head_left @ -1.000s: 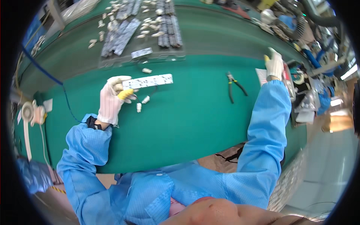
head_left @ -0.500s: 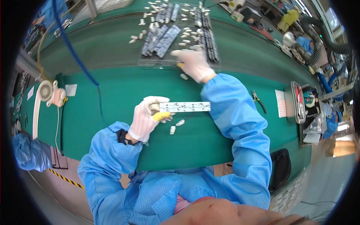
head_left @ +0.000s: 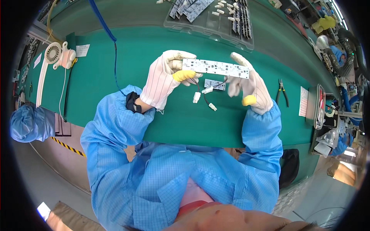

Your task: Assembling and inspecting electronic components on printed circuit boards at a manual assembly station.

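Above the green worktop (head_left: pixel 115 77), mid-frame: white board (head_left: pixel 216 68) pinched in left hand (head_left: pixel 163 82), right hand (head_left: pixel 250 86) steadying the far end, fingers loosely curled. Best gripping edges only, keeping dangling wires (head_left: pixel 204 94) unsnagged.

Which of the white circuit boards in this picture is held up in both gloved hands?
The long white strip board, gripped by the left hand and right hand. The others lie in the clear tray.

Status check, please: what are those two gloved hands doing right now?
Left hand and right hand: each has a grip on one end of the white circuit strip. Strip lifted over green bench. Loose connectors below.
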`<move>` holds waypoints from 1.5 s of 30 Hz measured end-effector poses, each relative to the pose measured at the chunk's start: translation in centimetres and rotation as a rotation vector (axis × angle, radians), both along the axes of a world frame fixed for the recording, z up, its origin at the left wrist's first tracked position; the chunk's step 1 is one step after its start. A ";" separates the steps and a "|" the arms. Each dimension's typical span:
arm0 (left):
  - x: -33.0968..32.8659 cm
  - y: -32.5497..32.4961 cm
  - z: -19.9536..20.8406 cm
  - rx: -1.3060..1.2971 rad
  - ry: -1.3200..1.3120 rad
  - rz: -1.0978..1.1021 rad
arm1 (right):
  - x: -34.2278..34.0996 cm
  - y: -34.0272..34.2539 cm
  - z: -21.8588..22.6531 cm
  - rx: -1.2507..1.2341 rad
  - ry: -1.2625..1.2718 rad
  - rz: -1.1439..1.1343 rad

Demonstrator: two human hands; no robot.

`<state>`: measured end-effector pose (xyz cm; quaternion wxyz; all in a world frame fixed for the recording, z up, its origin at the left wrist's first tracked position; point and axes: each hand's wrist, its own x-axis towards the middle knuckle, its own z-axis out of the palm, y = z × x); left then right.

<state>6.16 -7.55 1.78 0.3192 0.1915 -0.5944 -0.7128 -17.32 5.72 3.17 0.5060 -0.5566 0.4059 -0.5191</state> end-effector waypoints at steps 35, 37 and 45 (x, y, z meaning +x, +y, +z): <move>2.3 0.0 -0.5 -0.401 -0.156 -0.006 | 2.2 2.7 -0.6 0.097 -0.052 -0.434; 2.3 0.1 -0.7 -0.410 -0.130 0.009 | 2.2 2.8 -0.8 0.060 -0.043 -0.452; 2.4 -0.1 -0.5 -0.460 -0.132 0.038 | 1.9 3.1 -0.4 0.171 -0.032 -0.422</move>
